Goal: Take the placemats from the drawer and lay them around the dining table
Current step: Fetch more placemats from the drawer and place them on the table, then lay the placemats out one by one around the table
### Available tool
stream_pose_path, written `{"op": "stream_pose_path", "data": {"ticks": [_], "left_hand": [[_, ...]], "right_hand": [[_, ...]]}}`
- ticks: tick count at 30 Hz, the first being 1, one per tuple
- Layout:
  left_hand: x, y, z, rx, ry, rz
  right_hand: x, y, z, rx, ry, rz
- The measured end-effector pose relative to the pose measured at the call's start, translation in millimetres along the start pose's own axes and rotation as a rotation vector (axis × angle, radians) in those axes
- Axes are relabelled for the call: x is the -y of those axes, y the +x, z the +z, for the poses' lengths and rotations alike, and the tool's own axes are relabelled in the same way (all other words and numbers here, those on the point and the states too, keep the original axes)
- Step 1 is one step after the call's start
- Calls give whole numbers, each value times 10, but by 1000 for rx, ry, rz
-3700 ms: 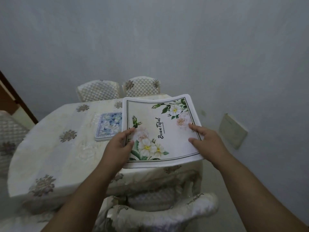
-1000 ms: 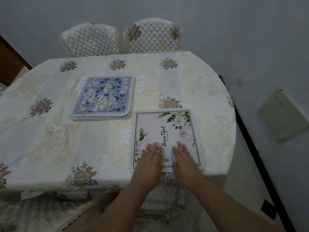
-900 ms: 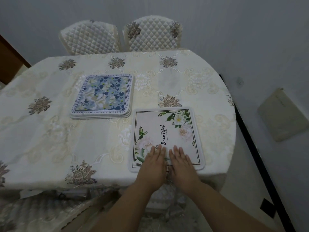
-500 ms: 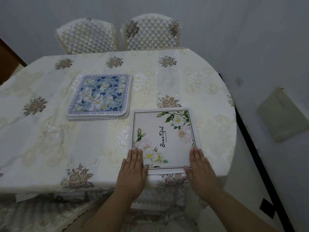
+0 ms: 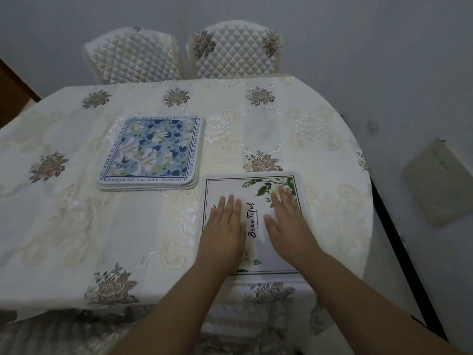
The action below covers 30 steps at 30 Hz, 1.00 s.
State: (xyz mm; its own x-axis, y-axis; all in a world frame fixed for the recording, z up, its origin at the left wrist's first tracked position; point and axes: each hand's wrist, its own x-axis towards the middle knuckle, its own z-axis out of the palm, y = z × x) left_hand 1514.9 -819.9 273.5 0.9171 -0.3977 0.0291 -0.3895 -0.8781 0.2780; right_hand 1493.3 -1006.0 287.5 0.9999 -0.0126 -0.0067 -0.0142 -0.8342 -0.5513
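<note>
Pressing flat, fingers straight and gripping nothing: left hand (image 5: 225,226) and right hand (image 5: 288,221) side by side on the white floral placemat (image 5: 253,224), palms down on its face. Moved inward and forward from half a second ago, when resting at the mat's 2 near corners; a smoothing pass, by the look of it (motion blur at the fingertips, so exact contact hard to tell). Carried in the air 3.7 seconds ago, now lying square at the near right edge of the dining table (image 5: 64,226), its front border just at the table's lip. Likely means this 1 setting is done and only needs releasing. Remaining stack of blue floral placemats (image 5: 151,152) lying well apart to the left and farther in, not yet dealt out, so most of the task left. Readable on the white mat: "Beau Tiful" in black script, with a smaller line beside it too fine to read. Around the blue mat's border: "YOUR GENTLE SMILE IS", "WITHERED CHERRY", "BLOSSOM ARE MY HEATBE", "WATCH", "IN MY MEMORY".
</note>
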Motion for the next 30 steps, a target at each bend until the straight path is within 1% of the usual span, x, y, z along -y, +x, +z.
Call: {"op": "stream_pose_path", "data": {"ticks": [2,4,6,10,13,14,17,21,27,30], "left_hand": [[-47,366,-85,-8,-39,21],[-46,669,-132,3,-29,39],[-4,888,-121,54,-1,32],[133,1129,36,170,24,-11],[193,1128,203,241,27,-40],[205,1087,272,242,46,-45],[250,948,417,163,91,-86],[340,880,449,90,93,-156],[449,836,439,21,78,-260],[498,806,429,26,65,-257]], "right_hand": [[95,339,-4,22,-1,8],[123,613,35,67,-20,25],[87,806,92,114,-45,36],[-85,1038,246,205,-121,85],[-211,1060,369,259,-207,87],[-253,1042,404,257,-225,75],[-394,973,469,203,-286,24],[-620,899,421,23,-347,86],[-688,871,379,-33,-378,174],[-632,869,399,-37,-375,221]]}}
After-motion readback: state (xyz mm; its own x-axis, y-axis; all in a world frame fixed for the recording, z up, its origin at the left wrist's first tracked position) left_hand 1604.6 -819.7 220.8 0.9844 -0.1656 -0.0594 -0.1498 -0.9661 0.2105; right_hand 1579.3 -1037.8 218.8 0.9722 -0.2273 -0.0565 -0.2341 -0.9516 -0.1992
